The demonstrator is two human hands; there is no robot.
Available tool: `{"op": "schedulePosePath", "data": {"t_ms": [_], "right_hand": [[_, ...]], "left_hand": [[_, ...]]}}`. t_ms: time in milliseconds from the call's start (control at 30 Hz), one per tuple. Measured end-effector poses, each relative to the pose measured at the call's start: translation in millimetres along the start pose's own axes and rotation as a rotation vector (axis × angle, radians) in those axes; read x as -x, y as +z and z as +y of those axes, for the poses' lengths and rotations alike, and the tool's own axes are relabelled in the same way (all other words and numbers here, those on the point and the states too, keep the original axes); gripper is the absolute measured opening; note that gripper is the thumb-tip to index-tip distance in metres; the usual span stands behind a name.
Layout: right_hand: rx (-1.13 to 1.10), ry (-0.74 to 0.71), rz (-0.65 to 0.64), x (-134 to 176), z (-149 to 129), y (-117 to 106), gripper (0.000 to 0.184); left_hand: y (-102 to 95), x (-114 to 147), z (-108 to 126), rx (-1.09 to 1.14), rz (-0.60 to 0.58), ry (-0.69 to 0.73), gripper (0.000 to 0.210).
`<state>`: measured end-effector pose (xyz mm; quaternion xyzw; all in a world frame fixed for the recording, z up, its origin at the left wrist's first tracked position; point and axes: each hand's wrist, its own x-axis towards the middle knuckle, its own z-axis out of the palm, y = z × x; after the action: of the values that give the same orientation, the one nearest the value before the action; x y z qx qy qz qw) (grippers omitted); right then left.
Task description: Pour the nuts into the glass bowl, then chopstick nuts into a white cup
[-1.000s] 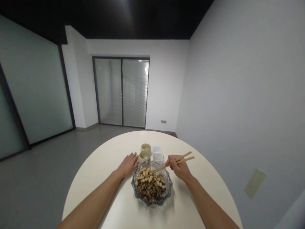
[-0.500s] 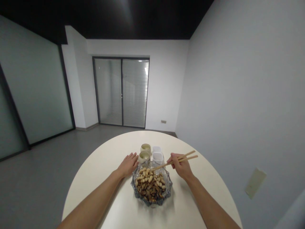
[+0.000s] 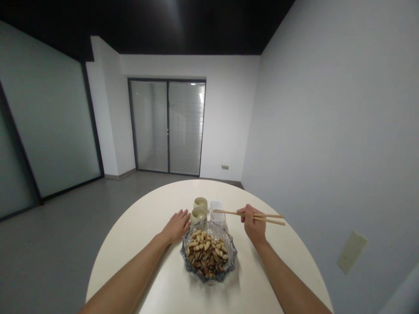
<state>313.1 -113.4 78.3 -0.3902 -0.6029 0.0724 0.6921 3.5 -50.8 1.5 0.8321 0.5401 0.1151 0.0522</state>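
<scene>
- Here, the right hand [image 3: 255, 224] curls closed around the chopsticks [image 3: 231, 212], tips at the white tubs [image 3: 217, 219]; what they pinch, I cannot tell.
- The left hand [image 3: 176, 226] lies open, palm down on the table [image 3: 140, 222], visibly holding nothing, beside the bowl [image 3: 231, 246] of nuts [image 3: 206, 253].
- Two cups [image 3: 198, 214] stand behind the bowl.

At lower centre of the frame, a glass bowl [image 3: 232, 255] of peanuts [image 3: 203, 238] and brown nuts [image 3: 206, 264] stands on the round counter [image 3: 140, 222]. Right of it, the right hand [image 3: 252, 223] holds 2 chopsticks [image 3: 229, 212], tips over 2 white containers [image 3: 218, 219]; the left hand [image 3: 176, 226] lies just beside 2 cups [image 3: 198, 215].
</scene>
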Motion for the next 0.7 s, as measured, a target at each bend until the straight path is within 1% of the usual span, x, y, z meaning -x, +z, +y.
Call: {"op": "schedulePosePath", "data": {"t_ms": [67, 167, 467, 700], "right_hand": [[0.025, -0.002, 0.039, -1.8, 3.2, 1.9, 0.072], [0.058, 0.011, 0.051, -3.5, 9.3, 4.5, 0.073], [0.12, 0.024, -0.007, -1.8, 31.3, 7.1, 0.073], [0.129, 0.031, -0.041, -0.3, 36.9, 5.5, 0.073]], "left_hand": [[-1.1, 0.5, 0.7, -0.002, -0.003, -0.005, 0.052], [-1.3, 0.9, 1.2, -0.004, -0.006, -0.012, 0.052], [-1.1, 0.6, 0.9, 0.032, -0.004, -0.011, 0.052], [-3.8, 1.2, 3.2, 0.01, -0.033, -0.026, 0.052]]}}
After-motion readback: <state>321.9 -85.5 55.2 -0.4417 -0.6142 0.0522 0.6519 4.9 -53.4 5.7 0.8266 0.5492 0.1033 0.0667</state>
